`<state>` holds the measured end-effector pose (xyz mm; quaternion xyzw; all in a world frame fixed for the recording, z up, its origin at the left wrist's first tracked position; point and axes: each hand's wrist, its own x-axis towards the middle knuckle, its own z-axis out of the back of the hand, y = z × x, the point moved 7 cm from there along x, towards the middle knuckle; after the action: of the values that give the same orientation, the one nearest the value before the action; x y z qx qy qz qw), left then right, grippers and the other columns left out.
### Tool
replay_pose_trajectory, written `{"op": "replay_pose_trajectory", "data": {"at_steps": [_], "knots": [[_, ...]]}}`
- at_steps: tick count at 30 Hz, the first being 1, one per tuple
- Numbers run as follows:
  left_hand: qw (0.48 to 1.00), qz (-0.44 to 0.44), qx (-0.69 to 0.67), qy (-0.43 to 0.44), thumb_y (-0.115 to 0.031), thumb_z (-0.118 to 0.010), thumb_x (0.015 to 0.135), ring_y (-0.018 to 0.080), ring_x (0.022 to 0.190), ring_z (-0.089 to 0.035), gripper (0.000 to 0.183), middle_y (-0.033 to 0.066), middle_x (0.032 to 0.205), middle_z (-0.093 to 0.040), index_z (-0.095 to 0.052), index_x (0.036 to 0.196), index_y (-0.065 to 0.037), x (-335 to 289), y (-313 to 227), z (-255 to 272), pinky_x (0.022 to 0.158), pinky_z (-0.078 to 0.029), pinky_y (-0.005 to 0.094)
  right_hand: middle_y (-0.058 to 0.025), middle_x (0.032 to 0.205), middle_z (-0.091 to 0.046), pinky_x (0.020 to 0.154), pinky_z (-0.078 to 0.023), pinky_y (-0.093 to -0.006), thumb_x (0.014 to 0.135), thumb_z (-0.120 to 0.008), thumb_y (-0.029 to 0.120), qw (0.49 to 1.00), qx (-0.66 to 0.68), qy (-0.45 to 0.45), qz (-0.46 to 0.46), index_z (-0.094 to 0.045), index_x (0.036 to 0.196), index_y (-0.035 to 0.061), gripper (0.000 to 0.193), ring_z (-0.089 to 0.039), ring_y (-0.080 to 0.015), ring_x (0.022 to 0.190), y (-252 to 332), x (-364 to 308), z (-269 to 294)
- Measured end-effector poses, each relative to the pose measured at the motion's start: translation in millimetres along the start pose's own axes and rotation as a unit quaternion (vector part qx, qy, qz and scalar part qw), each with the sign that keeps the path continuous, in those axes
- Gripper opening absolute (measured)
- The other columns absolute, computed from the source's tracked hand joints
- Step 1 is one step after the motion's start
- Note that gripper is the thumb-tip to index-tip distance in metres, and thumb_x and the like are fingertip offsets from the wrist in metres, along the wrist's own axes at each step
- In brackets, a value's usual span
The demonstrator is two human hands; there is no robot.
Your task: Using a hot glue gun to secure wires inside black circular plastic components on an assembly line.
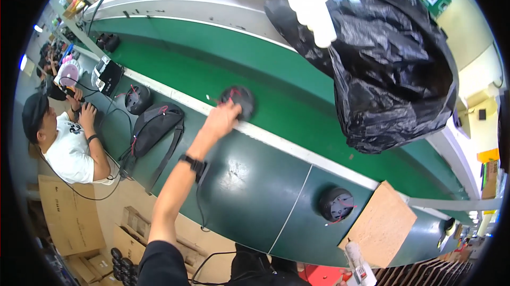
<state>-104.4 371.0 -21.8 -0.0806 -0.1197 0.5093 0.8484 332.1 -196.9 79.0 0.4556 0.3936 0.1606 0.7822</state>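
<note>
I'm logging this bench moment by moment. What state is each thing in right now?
left hand: stretched out, gripping the round black part
round black part: on the green belt's near edge, held
right hand: raised, white-gloved, clutching the black plastic bag
black plastic bag: crumpled, hanging over the belt
second round black part: lying untouched on the bench

A factory assembly line is running: a long green conveyor belt (255,73), round black motor parts (337,204) beside it, cardboard boxes (69,217) lying below it.

Brown cardboard boxes (69,217) lower left; black bag (393,68), possibly packaging, upper right.
</note>
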Motion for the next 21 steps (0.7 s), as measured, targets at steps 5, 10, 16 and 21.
{"op": "replay_pose_trajectory", "data": {"at_steps": [5,10,16,21], "knots": [[0.983,-0.056,-0.103,0.139,-0.017,-0.074,0.080,0.0306,0.083,-0.066,0.028,0.0086,0.097,-0.058,-0.061,0.105,-0.013,-127.9,-144.6,-10.1,0.066,-0.054,0.0443,-0.0070,0.089,-0.063,0.056,-0.048,-0.0278,0.088,-0.075,0.008,0.986,-0.024,0.133,-0.099,-0.055,0.130,0.0016,0.046,-0.056,-0.0123,0.064,12.8,8.3,-56.9],[0.960,0.035,-0.276,0.036,-0.006,-0.072,0.078,0.0280,0.078,-0.067,0.030,0.0102,0.105,-0.061,-0.067,0.107,-0.006,-211.7,-242.4,-34.8,0.068,-0.057,0.0384,-0.0204,0.118,-0.055,0.052,-0.042,-0.0256,0.086,-0.064,0.002,0.940,-0.024,0.334,-0.069,-0.050,0.124,-0.0005,0.041,-0.051,-0.0103,0.058,38.9,31.3,-144.3],[0.901,0.049,-0.394,0.174,-0.012,-0.076,0.080,0.0215,0.087,-0.072,0.030,0.0166,0.134,-0.058,-0.068,0.108,-0.002,-242.1,-255.9,-4.9,0.068,-0.059,0.0300,-0.0240,0.109,-0.052,0.043,-0.042,-0.0242,0.085,-0.072,0.017,0.922,-0.119,0.358,-0.091,-0.052,0.116,0.0034,0.039,-0.049,-0.0117,0.046,14.0,44.5,-162.4],[0.785,0.167,-0.538,0.259,-0.024,-0.081,0.082,0.0119,0.044,-0.060,0.021,0.0046,0.053,-0.063,-0.073,0.079,-0.006,-222.9,-189.8,11.2,0.041,-0.042,0.0243,-0.0216,0.108,-0.054,0.054,-0.049,-0.0293,0.087,-0.074,0.024,0.925,-0.178,0.333,-0.042,-0.055,0.112,0.0044,0.038,-0.058,-0.0175,0.057,3.5,53.8,-139.2]]}}
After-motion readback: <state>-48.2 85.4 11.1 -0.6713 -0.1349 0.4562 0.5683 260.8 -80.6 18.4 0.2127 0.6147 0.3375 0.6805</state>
